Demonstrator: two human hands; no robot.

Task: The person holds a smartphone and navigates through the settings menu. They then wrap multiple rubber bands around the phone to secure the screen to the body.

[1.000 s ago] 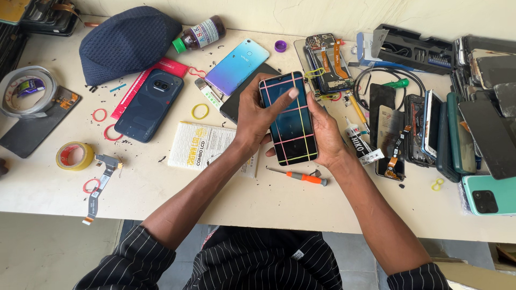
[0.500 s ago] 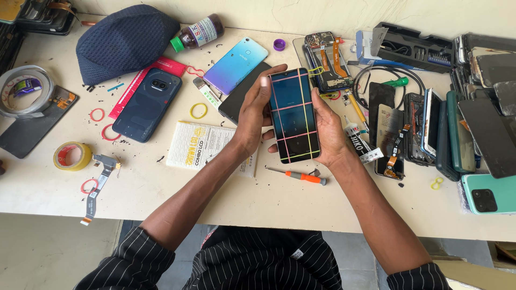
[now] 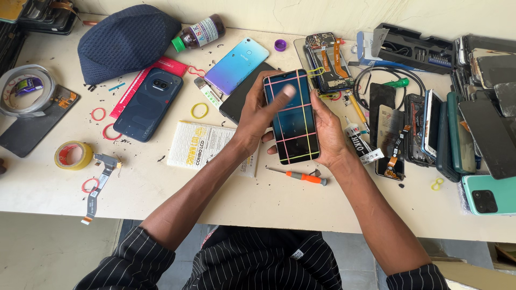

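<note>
Both my hands hold a dark smartphone [image 3: 293,121] upright over the middle of the white workbench [image 3: 258,193]; several coloured rubber bands cross its glass in a grid. My left hand [image 3: 263,110] grips its left edge, thumb pressed onto the upper part of the screen. My right hand [image 3: 329,131] cradles the right edge and the back. A small orange-handled screwdriver [image 3: 301,176] lies on the bench just below the phone.
Left of the hands lie a white booklet [image 3: 201,145], a yellow rubber band [image 3: 199,110], a navy phone [image 3: 148,103], a gradient blue back cover [image 3: 236,65], a dark cap [image 3: 126,40] and a tape roll [image 3: 73,155]. An opened phone [image 3: 328,62] and stacked phones [image 3: 457,134] crowd the right.
The phone has turned from tilted to nearly upright and risen slightly. My left thumb has moved onto the upper screen.
</note>
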